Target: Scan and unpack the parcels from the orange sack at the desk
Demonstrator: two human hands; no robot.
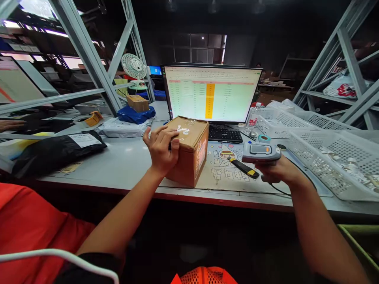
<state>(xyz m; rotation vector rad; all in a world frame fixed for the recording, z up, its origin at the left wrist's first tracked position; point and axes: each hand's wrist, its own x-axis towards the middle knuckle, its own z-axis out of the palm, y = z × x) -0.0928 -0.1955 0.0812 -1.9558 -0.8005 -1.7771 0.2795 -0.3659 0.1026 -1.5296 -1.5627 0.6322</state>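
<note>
A brown cardboard box (pixel 187 163) stands near the front edge of the desk, with white marks and tape on its top and print on its right side. My left hand (pixel 162 148) grips its upper left edge, fingers bent over the top; a small dark spot shows by the thumb, too small to name. In my right hand (pixel 276 173) is a grey barcode scanner (pixel 260 152), held above the desk right of the box, with a black cable below it. A black and yellow utility knife (pixel 243 167) lies between the box and the scanner.
Behind the box are a monitor (pixel 213 94) and a keyboard (pixel 225 134). White plastic baskets (pixel 334 165) line the right. Wrapped parcels (pixel 59 154), a tape dispenser (pixel 94 118) and a fan (pixel 134 66) are left. Another person's hand (pixel 12 125) shows at far left.
</note>
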